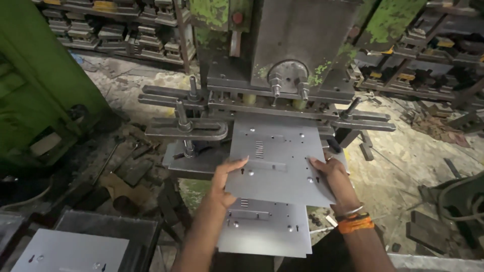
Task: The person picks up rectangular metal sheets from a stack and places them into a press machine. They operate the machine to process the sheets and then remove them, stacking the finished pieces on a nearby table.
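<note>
I see my two hands hold a flat grey sheet [279,161] in front of the press [272,75]. My left hand [224,179] has its grip clamped on the sheet's left edge. My right hand [330,174] is clamped on its right edge. A second sheet [264,231] lies just under the first, nearer to me.

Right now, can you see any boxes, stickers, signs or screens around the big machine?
None show: no package, label, sign or screen.
The hands, left hand and right hand, hold a plain grey metal sheet with punched holes at the green-flecked press.
A like sheet lies below it.
</note>
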